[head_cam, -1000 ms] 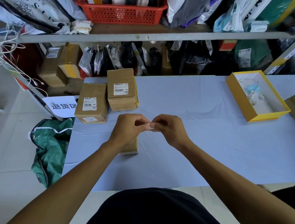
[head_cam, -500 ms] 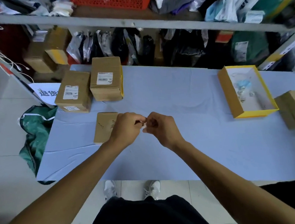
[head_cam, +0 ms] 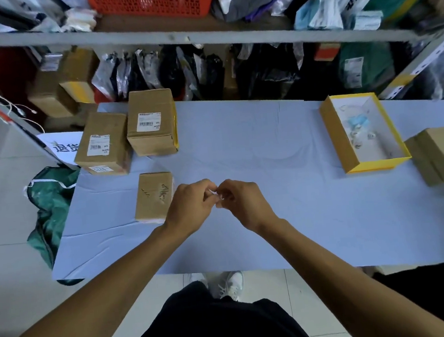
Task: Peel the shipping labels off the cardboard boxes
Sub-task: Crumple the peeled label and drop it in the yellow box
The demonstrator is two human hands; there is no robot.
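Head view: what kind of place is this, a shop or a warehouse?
Probably a parcel returns or sorting room. Labelled cardboard boxes sit on a cloth-covered table, and the shelves behind are crammed with plastic mailer bags.

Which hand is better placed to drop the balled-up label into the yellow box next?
Probably right. Both hands pinch the crumpled label, but the right hand is on the yellow box's side; the left hand would cross over.
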